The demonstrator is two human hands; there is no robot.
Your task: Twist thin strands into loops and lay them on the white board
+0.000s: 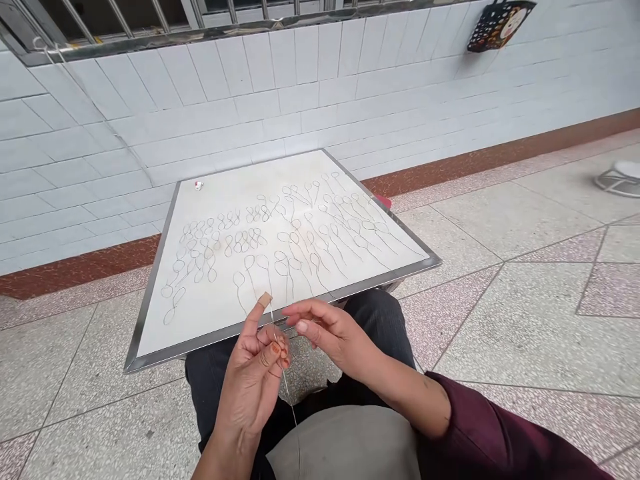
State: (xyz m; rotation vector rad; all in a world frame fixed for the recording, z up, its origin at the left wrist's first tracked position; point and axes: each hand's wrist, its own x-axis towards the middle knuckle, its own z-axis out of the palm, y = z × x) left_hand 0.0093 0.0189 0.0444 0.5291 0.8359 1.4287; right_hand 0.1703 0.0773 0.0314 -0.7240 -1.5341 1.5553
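A thin wire (286, 383) runs up from my lap through the fingers of my left hand (255, 373). That hand pinches it between thumb and fingertips, and its raised index finger, with a tan strip round the tip, touches the wire's upper part. To the right, my right hand (333, 330) has its thumb and fingers apart, close beside the wire and holding nothing. Beyond both hands, many thin wire pieces with looped ends (315, 260) lie in rows on a white table (165, 340). At the left the pieces are shorter, with double loops (174, 307).
The table has a metal edge and stands against a white tiled wall (200, 133). A small red and white object (199, 185) lies near its far left corner. A patterned bag (500, 27) hangs on the wall, and a round stool (620, 179) is at the far right.
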